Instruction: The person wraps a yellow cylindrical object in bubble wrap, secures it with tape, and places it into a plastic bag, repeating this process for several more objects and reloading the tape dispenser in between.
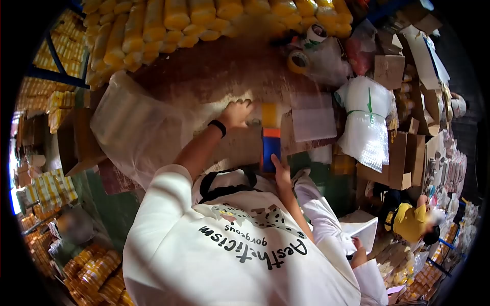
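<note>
My left hand point(236, 113), with a black band at the wrist, rests on pale wrapping material on the worktable point(219, 66). Its fingers lie stretched out and slightly bent. My right hand point(282, 169) grips the near end of a blue and orange block-shaped tool point(271, 148), whose exact kind I cannot make out. Just beyond its orange end lies a yellow square piece point(270, 115), between the two hands. To the left, a large sheet of clear plastic point(130, 120) drapes over the table's near edge. A translucent flat sheet point(314, 116) lies to the right.
Yellow wrapped packs point(176, 15) are piled along the table's far side. Tape rolls point(297, 61) and plastic bags stand at the back right. A bubble-wrap bundle point(366, 115) tied with green string is nearby. Cardboard boxes point(400, 158) and a person in yellow point(410, 219) are further right.
</note>
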Demonstrator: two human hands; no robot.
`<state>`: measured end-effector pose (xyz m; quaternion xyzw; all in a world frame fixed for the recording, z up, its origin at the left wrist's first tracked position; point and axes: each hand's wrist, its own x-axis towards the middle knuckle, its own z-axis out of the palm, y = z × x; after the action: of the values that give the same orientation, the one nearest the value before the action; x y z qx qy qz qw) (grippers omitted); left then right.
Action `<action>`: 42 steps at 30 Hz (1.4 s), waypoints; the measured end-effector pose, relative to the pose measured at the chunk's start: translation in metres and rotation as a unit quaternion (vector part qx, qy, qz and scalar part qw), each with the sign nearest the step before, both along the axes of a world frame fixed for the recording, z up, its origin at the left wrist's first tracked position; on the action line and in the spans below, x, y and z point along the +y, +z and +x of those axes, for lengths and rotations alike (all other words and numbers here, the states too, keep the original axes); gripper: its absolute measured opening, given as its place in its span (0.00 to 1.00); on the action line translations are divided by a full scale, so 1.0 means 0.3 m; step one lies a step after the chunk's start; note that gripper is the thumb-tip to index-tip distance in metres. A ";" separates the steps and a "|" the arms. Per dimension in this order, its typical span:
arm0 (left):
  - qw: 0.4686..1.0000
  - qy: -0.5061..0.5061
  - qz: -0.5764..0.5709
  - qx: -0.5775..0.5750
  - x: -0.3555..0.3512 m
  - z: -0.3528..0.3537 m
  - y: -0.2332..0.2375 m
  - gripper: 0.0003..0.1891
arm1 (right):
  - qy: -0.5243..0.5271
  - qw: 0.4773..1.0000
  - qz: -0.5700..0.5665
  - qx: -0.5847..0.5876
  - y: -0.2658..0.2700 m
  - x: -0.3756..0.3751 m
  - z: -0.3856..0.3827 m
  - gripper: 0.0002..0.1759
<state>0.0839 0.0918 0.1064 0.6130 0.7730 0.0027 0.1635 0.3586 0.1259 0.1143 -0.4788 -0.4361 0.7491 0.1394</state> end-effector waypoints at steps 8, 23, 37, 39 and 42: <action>0.982 0.041 0.019 -0.186 0.065 -0.174 0.001 0.50 | 0.044 0.995 0.088 0.014 -0.237 0.154 -0.148 0.19; 0.984 0.071 0.159 0.037 0.081 -0.259 -0.048 0.50 | 0.080 0.996 0.021 -0.017 -0.023 0.334 -0.509 0.25; 0.990 0.006 -0.017 -0.143 0.064 -0.327 -0.051 0.55 | 0.092 0.990 0.102 -0.006 -0.178 0.234 -0.236 0.24; 0.971 -0.016 -0.076 -0.226 0.023 -0.288 -0.023 0.53 | 0.137 0.987 0.085 -0.024 -0.160 0.214 -0.145 0.26; 0.973 0.025 -0.050 -0.223 -0.022 -0.244 0.083 0.51 | 0.150 0.985 0.059 -0.063 -0.169 0.189 -0.114 0.24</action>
<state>0.0107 0.0853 0.1313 0.5684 0.7314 0.1048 0.3620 0.3246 0.1824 0.0637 -0.4452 -0.5544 0.7027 0.0262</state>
